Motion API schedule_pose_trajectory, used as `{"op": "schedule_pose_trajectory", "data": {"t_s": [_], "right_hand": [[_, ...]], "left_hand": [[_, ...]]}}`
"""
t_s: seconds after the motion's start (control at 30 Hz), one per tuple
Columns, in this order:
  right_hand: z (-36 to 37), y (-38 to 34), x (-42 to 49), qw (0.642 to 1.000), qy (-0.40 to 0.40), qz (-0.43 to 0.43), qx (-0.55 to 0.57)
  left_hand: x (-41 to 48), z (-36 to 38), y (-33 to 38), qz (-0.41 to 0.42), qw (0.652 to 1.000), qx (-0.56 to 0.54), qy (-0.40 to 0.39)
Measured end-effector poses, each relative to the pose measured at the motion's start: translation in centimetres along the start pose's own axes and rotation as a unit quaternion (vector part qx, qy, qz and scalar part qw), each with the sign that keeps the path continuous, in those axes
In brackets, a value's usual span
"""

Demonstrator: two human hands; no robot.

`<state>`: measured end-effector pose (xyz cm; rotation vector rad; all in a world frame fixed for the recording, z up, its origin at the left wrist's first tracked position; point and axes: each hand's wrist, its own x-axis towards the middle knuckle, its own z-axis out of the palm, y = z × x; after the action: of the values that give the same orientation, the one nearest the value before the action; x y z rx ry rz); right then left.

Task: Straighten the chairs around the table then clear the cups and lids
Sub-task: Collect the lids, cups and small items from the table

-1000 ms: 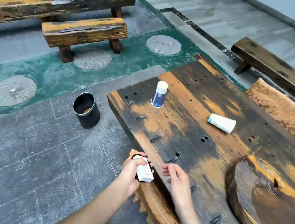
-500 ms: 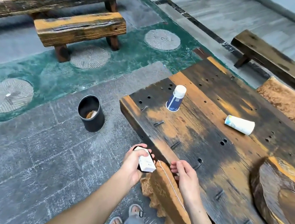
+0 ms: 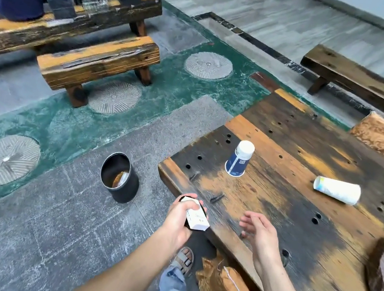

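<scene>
Cups: blue cup [image 3: 238,158] stands upside-down near table [image 3: 276,211] corner, white cup [image 3: 337,190] lies on side. L hand [image 3: 178,222] grips a white item [image 3: 196,218], prob. cup; R hand [image 3: 260,234] open, empty. Better reach blue cup w/ R hand, grip mid-body.

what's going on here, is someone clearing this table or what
A person stands at the corner of the wooden table. Their left hand grips a small white cup; their right hand hovers open over the table edge, holding nothing. On the table are a blue cup standing upside down and a second white cup lying on its side. A black bin sits on the floor nearby.
</scene>
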<state>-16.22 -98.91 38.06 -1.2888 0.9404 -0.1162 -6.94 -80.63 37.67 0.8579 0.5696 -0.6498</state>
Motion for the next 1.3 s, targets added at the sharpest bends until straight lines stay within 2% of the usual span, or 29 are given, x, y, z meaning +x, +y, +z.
{"op": "schedule_pose_trajectory", "data": {"t_s": [0.2,0.37,0.7,1.0,1.13,1.23,1.3], "right_hand": [[3.5,-3.7,7.4,0.978,0.032,0.102,0.181],[5.5,-7.6,13.1,0.923,0.033,0.197,0.330],[7.1,-7.4,18.8,0.831,0.095,0.294,0.463],[11.6,-6.9,21.4,0.765,0.184,0.297,0.541],[13.3,-7.9,22.6,0.713,0.218,0.284,0.603],[13.8,-8.4,23.2,0.681,0.222,0.274,0.642],[14.1,-8.4,23.6,0.672,0.222,0.270,0.653]], "left_hand": [[5.9,4.4,6.0,-0.001,0.998,0.062,-0.029],[10.6,8.7,9.6,-0.016,0.995,0.064,-0.068],[17.5,15.9,13.3,-0.056,0.988,0.080,-0.120],[24.9,19.5,15.6,-0.110,0.972,0.148,-0.148],[27.5,21.0,15.9,-0.150,0.957,0.177,-0.172],[29.0,22.3,15.5,-0.172,0.948,0.189,-0.189],[29.5,22.9,15.2,-0.182,0.945,0.193,-0.192]]}}
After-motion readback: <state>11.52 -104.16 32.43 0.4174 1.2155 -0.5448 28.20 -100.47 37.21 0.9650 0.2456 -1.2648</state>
